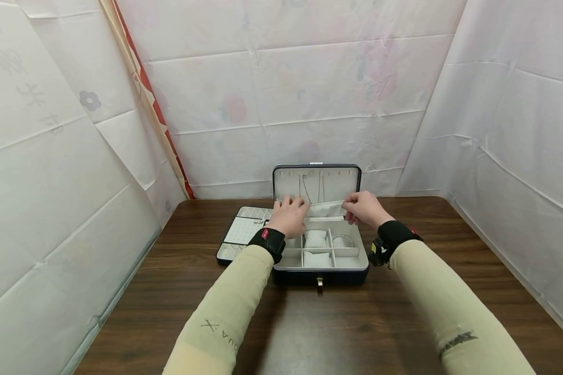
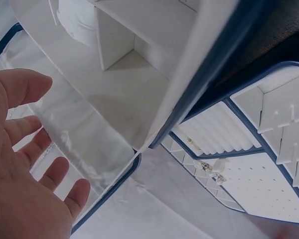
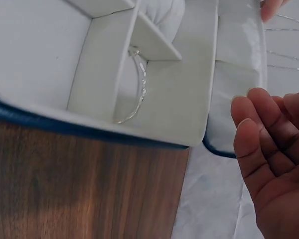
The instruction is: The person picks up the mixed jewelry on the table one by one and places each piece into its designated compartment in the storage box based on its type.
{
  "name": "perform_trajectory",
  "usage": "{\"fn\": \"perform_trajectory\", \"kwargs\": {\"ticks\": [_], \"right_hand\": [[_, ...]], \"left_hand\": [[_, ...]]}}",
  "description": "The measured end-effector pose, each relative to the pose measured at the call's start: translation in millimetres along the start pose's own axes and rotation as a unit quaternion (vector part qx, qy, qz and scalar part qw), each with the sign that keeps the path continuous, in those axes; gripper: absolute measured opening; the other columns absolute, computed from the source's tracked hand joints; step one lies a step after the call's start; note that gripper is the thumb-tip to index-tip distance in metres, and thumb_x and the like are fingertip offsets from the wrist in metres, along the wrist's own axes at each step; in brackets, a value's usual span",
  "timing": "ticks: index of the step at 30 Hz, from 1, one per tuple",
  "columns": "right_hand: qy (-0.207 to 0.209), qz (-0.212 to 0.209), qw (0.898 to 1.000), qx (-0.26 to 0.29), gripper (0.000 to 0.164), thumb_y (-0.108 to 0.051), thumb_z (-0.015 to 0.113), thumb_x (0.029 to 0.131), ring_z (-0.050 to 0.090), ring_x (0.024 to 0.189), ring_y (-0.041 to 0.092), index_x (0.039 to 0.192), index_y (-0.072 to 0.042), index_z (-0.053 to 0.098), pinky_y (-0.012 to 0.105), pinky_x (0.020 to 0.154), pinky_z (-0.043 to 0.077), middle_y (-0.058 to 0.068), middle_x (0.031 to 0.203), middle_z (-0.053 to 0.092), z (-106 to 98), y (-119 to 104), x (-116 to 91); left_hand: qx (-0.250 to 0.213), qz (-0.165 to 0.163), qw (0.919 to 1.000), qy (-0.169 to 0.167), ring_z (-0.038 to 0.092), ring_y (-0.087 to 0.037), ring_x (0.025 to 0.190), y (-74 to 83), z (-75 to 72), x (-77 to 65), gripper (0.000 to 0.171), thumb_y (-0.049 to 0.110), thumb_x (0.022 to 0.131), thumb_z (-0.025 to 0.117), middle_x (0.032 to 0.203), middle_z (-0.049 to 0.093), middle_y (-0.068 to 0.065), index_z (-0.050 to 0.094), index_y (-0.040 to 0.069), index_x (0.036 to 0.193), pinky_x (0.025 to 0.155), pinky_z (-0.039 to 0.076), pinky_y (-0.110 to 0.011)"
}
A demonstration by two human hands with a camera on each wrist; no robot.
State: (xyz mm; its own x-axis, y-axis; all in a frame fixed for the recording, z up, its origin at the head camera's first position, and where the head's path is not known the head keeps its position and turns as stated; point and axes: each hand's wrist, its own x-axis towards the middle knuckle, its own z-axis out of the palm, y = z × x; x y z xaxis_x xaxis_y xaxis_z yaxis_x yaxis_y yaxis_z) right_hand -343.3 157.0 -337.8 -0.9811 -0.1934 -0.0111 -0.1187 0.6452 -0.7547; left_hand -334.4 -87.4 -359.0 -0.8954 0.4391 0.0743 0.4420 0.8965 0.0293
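A dark blue jewelry box [image 1: 320,276] with a white lining stands open on the table. Along its raised lid [image 1: 334,182] hang thin necklaces [image 3: 289,56], and a pale satin pocket [image 2: 84,134] runs across the lid's lower part. My right hand [image 1: 365,208] pinches the pocket's upper edge near its right end, thumb and fingertips close together. At the pocket's left end my left hand [image 1: 289,217] is held with fingers spread, nothing in its grasp. A silver bracelet [image 3: 142,82] lies in a right-hand compartment below my right hand.
Left of the box lies a removable tray [image 1: 236,232] with small earrings [image 2: 209,169] on it. White cushions [image 1: 316,238] fill middle compartments. A gold clasp [image 1: 320,282] sits on the box front. Behind the wooden table [image 1: 319,333] hang white cloth walls [image 1: 262,94].
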Motion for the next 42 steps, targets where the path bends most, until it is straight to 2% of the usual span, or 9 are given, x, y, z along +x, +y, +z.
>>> {"fn": "perform_trajectory", "kwargs": {"ticks": [4,15,23,32,38,42], "right_hand": [[-0.005,0.005,1.0,-0.012,0.029,-0.017,0.055,0.105,0.067,0.066,0.022,0.112,0.007,0.07,0.033,0.061,0.056,0.011,0.072,0.069,-1,6,-3],[-0.006,0.009,1.0,-0.022,0.028,-0.017,0.055,0.103,0.065,0.067,0.024,0.111,0.006,0.07,0.043,0.07,0.058,0.01,0.071,0.066,-11,14,-10],[-0.012,0.007,0.999,-0.049,0.025,-0.018,0.057,0.102,0.06,0.06,0.022,0.093,0.004,0.067,0.037,0.062,0.052,0.009,0.066,0.064,-18,23,-16],[-0.028,0.023,0.997,-0.065,0.025,-0.02,0.061,0.101,0.06,0.061,0.022,0.087,0.0,0.066,0.034,0.061,0.05,0.007,0.065,0.065,-21,31,-21],[-0.046,0.029,0.996,-0.068,0.025,-0.021,0.061,0.101,0.061,0.061,0.023,0.088,0.0,0.065,0.039,0.063,0.054,0.008,0.067,0.065,-20,37,-24],[-0.057,0.032,0.995,-0.071,0.025,-0.021,0.06,0.102,0.059,0.058,0.019,0.086,-0.002,0.064,0.036,0.061,0.053,0.006,0.066,0.064,-20,42,-24]], "left_hand": [[0.004,0.002,1.0,0.004,0.031,-0.033,0.144,-1.0,0.2,0.0,0.063,0.023,0.099,0.064,0.159,0.039,-0.003,0.04,0.023,0.157,0.11,0.031,-0.055],[-0.001,0.01,0.9999,0.014,0.03,-0.032,0.145,-4.7,5.2,0.0,0.063,0.02,0.1,0.061,0.161,0.035,-0.002,0.038,0.024,0.159,0.11,0.03,-0.054],[-0.001,0.025,0.9994,0.026,0.03,-0.031,0.147,-8.7,6.5,-1.1,0.063,0.019,0.1,0.061,0.161,0.034,-0.003,0.039,0.023,0.158,0.113,0.03,-0.056],[-0.017,0.049,0.9966,0.063,0.037,-0.033,0.143,-13.8,-7.3,-8.4,0.053,0.014,0.101,0.057,0.155,0.043,-0.007,0.048,0.018,0.153,0.112,0.035,-0.054],[-0.016,0.046,0.9959,0.077,0.042,-0.035,0.139,-21.9,-16.0,-15.6,0.045,0.01,0.103,0.05,0.149,0.048,-0.009,0.054,0.015,0.148,0.111,0.038,-0.052],[-0.011,0.039,0.9957,0.084,0.047,-0.036,0.133,-30.9,-19.8,-22.3,0.041,0.01,0.102,0.052,0.143,0.051,-0.01,0.057,0.013,0.143,0.108,0.04,-0.051]]}}
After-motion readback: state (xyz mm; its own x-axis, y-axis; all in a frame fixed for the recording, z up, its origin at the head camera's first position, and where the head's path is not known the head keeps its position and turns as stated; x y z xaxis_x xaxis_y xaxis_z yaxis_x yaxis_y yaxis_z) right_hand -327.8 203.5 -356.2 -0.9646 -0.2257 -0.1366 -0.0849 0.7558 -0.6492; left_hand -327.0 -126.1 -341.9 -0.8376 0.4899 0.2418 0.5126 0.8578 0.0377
